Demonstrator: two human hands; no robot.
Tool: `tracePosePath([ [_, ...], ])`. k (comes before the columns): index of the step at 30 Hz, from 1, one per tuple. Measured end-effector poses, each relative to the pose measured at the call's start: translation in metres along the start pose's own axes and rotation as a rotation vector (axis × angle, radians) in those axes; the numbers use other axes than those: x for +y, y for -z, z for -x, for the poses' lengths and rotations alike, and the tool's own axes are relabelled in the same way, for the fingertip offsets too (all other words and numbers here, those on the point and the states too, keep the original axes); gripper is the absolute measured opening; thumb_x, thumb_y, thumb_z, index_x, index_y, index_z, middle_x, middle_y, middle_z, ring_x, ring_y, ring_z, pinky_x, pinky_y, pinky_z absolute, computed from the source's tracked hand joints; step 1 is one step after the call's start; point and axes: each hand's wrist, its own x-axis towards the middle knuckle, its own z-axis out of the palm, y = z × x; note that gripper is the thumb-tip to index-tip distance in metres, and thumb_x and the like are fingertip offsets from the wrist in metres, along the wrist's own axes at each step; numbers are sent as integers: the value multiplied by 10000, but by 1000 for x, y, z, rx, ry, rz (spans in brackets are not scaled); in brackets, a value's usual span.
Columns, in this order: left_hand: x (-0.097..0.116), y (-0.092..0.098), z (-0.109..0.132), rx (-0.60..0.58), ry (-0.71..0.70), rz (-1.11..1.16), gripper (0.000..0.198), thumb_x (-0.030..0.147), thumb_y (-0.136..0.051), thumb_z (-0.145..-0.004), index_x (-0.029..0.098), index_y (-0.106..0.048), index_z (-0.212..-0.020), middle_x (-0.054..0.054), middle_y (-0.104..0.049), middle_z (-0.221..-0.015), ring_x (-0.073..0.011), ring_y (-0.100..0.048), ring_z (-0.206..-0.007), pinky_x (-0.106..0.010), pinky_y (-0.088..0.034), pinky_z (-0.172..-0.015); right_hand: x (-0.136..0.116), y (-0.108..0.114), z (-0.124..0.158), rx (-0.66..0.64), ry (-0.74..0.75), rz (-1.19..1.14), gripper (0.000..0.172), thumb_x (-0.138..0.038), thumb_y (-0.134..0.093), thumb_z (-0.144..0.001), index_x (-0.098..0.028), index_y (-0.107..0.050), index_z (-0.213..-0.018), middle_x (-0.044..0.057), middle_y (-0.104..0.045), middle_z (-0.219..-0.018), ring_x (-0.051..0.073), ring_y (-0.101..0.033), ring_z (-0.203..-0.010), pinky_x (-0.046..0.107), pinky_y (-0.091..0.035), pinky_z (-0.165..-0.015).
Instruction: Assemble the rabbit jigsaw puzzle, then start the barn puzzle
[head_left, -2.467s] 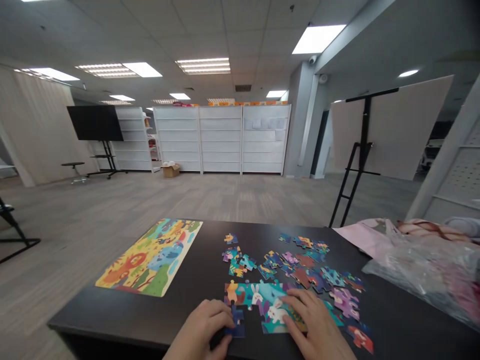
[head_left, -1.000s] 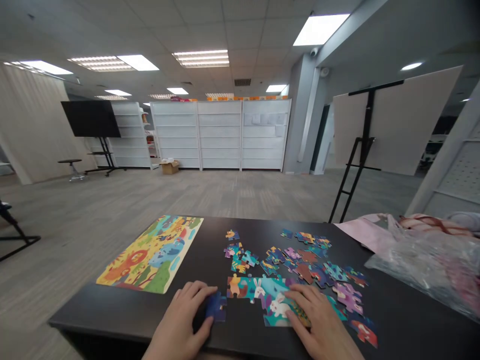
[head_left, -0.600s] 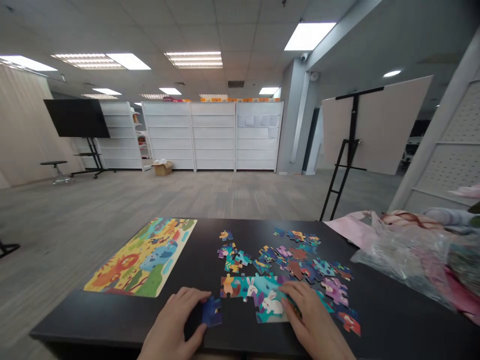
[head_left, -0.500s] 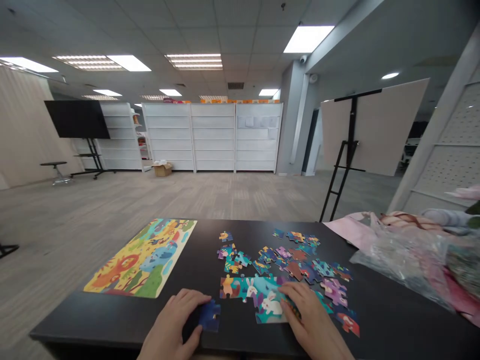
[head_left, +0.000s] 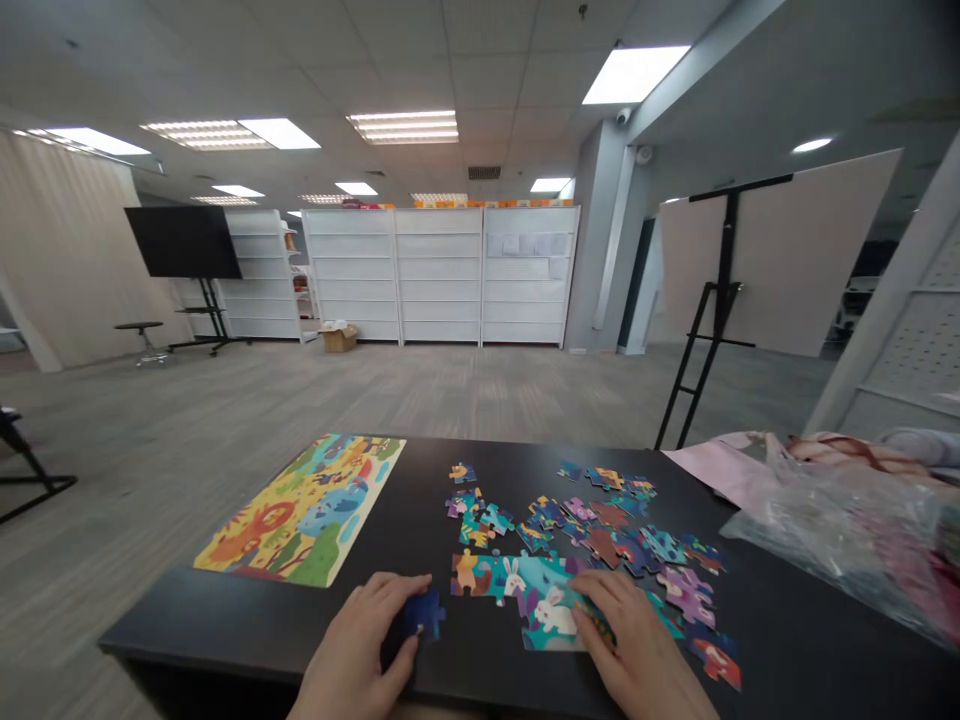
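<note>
Left grip is narrowed on a dark blue jigsaw piece, which is pinned flat on the black table just beside the joined puzzle section; right grip is pressed onto a patterned piece, held against that section's lower right edge.

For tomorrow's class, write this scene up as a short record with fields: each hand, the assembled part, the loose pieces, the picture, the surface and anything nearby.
Left hand: holds a dark blue jigsaw piece
Right hand: holds a multicoloured jigsaw piece
Assembled part: teal jigsaw section showing white rabbits
Loose pieces: scattered multicoloured jigsaw pieces beyond it
Picture: printed animal sheet with a lion
Surface: black table
Nearby: clear plastic bag
</note>
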Motion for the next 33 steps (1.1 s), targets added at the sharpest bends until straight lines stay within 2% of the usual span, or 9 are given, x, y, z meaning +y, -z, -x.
tracePosePath([
  [6, -1, 2, 2, 14, 9, 18, 588, 157, -615, -803, 318, -557, -1366, -62, -632, -1355, -292, -587, -1246, -446, -485, -1061, -1, 2, -1, -21, -6, -22, 230, -348, -527, -983, -255, -699, -1104, 81, -713, -1131, 254, -658, -1078, 406, -541, -945],
  [11, -6, 8, -9, -53, 33, 75, 487, 145, -566, -825, 295, -628, -1284, -64, -659, -1291, -257, -604, -1207, -401, -477, -1063, -3, 4, 0, -32, -21, -38, 227, -321, -519, -984, -255, -696, -1111, 76, -710, -1126, 247, -651, -1072, 393, -533, -934],
  [14, -19, 20, -32, -122, 17, 0, 428, 162, -575, -816, 272, -664, -1220, -62, -685, -1230, -262, -608, -1171, -402, -473, -1037, -6, 6, 0, -38, -24, -38, 221, -301, -523, -980, -250, -692, -1114, 73, -711, -1118, 243, -651, -1062, 389, -531, -927],
  [17, -37, 34, -68, -203, 13, -154, 366, 168, -581, -798, 244, -687, -1140, -52, -708, -1147, -252, -631, -1094, -371, -485, -980, -7, 6, -1, -31, -14, -35, 213, -281, -522, -975, -249, -691, -1102, 71, -713, -1111, 248, -653, -1053, 397, -532, -920],
  [20, -48, 41, -104, -202, 31, -232, 316, 112, -561, -762, 231, -713, -1012, -55, -724, -1057, -258, -645, -1038, -365, -487, -941, -4, 4, -2, -6, 5, -31, 209, -278, -525, -970, -247, -693, -1090, 76, -719, -1105, 254, -658, -1041, 398, -534, -909],
  [23, -42, 31, -132, -179, 14, -264, 340, 107, -547, -779, 224, -713, -1052, -81, -710, -1114, -282, -626, -1087, -390, -463, -976, -2, 2, -2, -6, 6, -34, 210, -280, -529, -969, -239, -692, -1094, 80, -722, -1101, 255, -659, -1033, 393, -536, -897],
  [27, -21, 0, -153, -199, -55, -238, 451, 178, -587, -831, 255, -636, -1273, -69, -657, -1293, -284, -578, -1202, -376, -432, -1038, -1, 2, -1, -23, -6, -42, 214, -281, -523, -973, -233, -690, -1099, 78, -721, -1105, 254, -657, -1042, 402, -533, -913],
  [30, -12, -15, -159, -210, -57, -220, 415, 208, -567, -875, 241, -632, -1284, -77, -665, -1279, -269, -594, -1185, -351, -448, -1022, -2, 3, 0, -5, -7, -42, 206, -276, -536, -967, -238, -691, -1099, 73, -723, -1105, 250, -660, -1048, 396, -533, -916],
  [33, -11, -12, -153, -191, -27, -230, 394, 250, -583, -880, 220, -635, -1270, -86, -680, -1212, -265, -617, -1143, -338, -466, -990, -2, 5, 0, 12, -8, -49, 195, -273, -556, -958, -242, -693, -1093, 68, -729, -1091, 246, -666, -1041, 384, -536, -909],
])
